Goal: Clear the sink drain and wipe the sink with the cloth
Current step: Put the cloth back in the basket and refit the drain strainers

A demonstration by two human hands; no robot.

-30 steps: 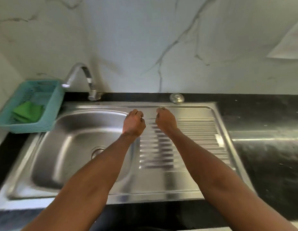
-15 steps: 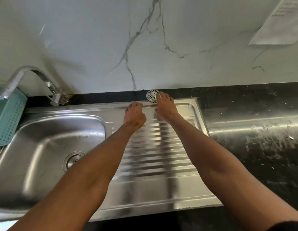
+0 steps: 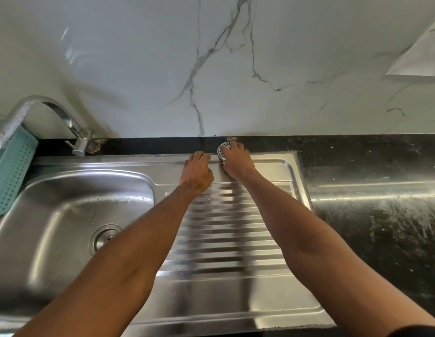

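A steel sink point(image 3: 72, 190) with a ribbed drainboard point(image 3: 226, 239) fills the lower half of the view. Its drain opening point(image 3: 105, 237) sits bare in the basin. A round metal drain strainer point(image 3: 223, 150) lies at the back edge of the drainboard, on the black counter strip. My right hand point(image 3: 237, 161) covers its right part, fingers curled round it. My left hand point(image 3: 196, 171) rests on the back rim of the sink just left of the strainer, fingers loosely bent and holding nothing. No cloth is in view.
A curved steel tap point(image 3: 41, 117) stands at the back left. A teal plastic basket point(image 3: 10, 173) sits at the far left edge. Black counter point(image 3: 372, 215) with white smears runs right of the sink. A marble wall rises behind, with a paper sheet point(image 3: 420, 52) at upper right.
The view has swung right, so the basket and its green cloth slid mostly out of sight. Both hands reached to the sink's back rim; my right hand closed over the strainer.
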